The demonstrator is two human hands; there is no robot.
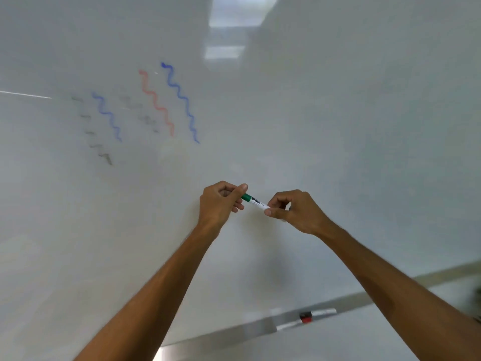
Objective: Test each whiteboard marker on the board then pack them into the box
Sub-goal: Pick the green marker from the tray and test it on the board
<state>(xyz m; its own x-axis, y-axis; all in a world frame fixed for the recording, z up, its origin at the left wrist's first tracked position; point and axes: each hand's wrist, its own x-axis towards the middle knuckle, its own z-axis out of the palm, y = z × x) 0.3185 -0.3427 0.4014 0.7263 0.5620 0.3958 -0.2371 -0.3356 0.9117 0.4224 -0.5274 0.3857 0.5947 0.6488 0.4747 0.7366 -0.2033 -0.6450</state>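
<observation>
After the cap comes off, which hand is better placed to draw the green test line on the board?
Probably the right hand: it pinches the white barrel of the green marker, while the left hand holds only the cap end.

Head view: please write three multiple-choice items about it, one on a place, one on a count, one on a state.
1. Where does the marker with the red cap lie?
A. on the tray under the board
B. in a box
C. on the floor

2. How many blue wavy lines are on the board?
A. one
B. two
C. four

3. How is the green marker held?
A. by the left hand and the right hand, one at each end
B. by one hand alone
C. by no hand, it lies on the tray

Answers: 1 A, it rests on the metal tray at the board's lower edge; 2 B, one blue line runs on each side of the red one; 3 A, the left hand pinches the green cap end and the right hand the white end.
</observation>
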